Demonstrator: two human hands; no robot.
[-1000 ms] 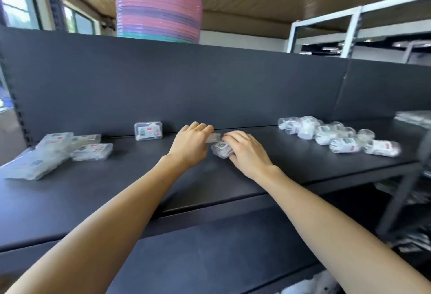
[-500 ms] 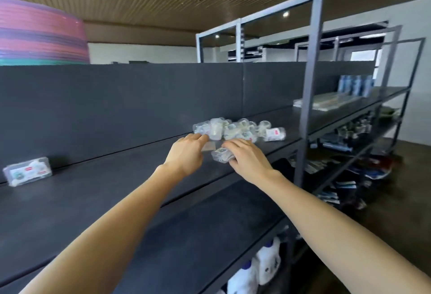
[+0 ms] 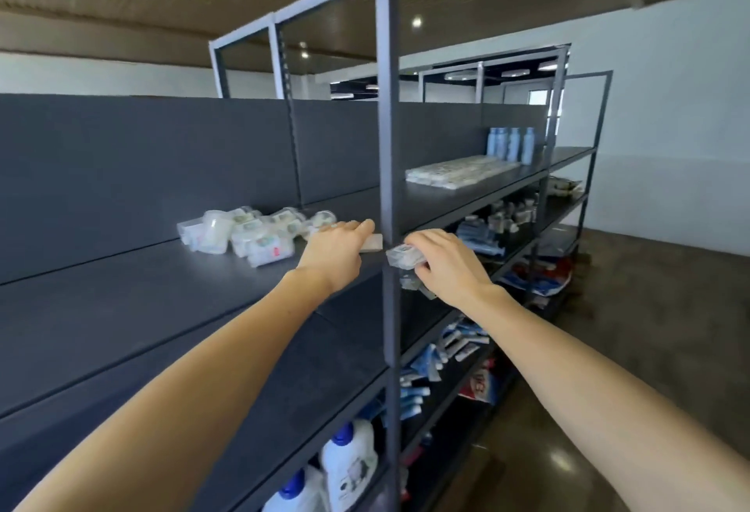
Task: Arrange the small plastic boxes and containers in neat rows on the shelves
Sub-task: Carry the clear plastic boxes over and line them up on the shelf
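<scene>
My left hand (image 3: 339, 251) holds a small clear plastic box (image 3: 372, 242) between fingers and thumb, just above the dark shelf (image 3: 121, 308). My right hand (image 3: 446, 264) grips another small clear box with a label (image 3: 401, 256), out beyond the shelf's front edge, right of the grey upright post (image 3: 389, 146). More clear plastic shows under that hand. A loose heap of small clear containers (image 3: 243, 233) lies on the shelf just left of my left hand, against the back panel.
Flat clear packs (image 3: 458, 172) and blue bottles (image 3: 511, 144) stand on the far shelf section. Lower shelves hold tubes and packets (image 3: 438, 353) and white detergent bottles (image 3: 349, 467). Open floor lies to the right.
The view has swung right along the shelf and both hands moved right with their boxes. The heap is now left of my left hand; my right hand has passed the post.
</scene>
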